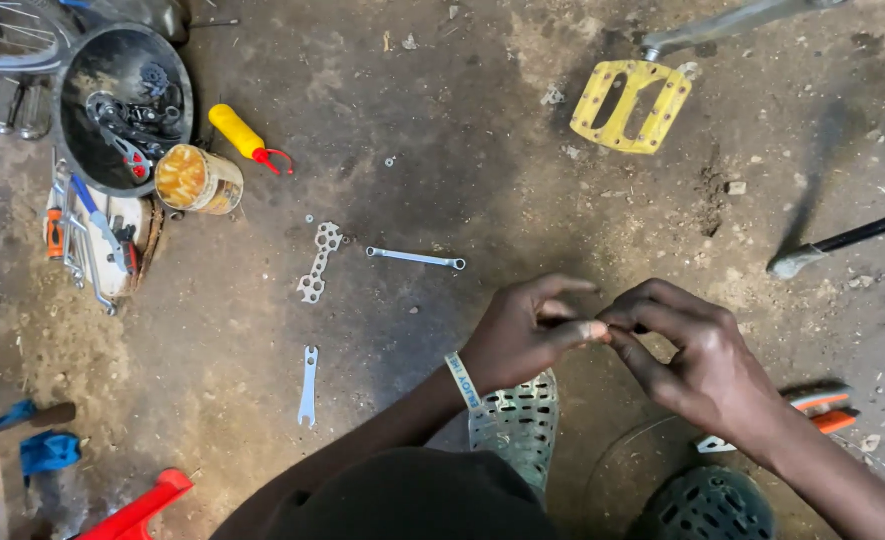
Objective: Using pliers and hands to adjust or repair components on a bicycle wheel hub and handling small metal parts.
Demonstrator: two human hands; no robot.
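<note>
My left hand [525, 332] and my right hand [698, 360] meet in the lower middle of the head view, over a dirt and concrete floor. Their fingertips pinch together at one spot; whatever tiny part sits between them is too small to make out. A pale band circles my left wrist. Nearest on the ground are a slim silver spanner [416, 259], a flat multi-hole wrench [319, 262] and a small flat wrench [308, 385]. A yellow bicycle pedal [632, 105] on its crank arm lies further off at the upper right.
A dark bowl [81, 150] of small parts stands at the upper left beside a tin can [197, 179], a yellow oil bottle [244, 137] and loose tools [91, 243]. Orange-handled pliers [821, 412] lie by my right arm. My perforated shoes [516, 425] are below.
</note>
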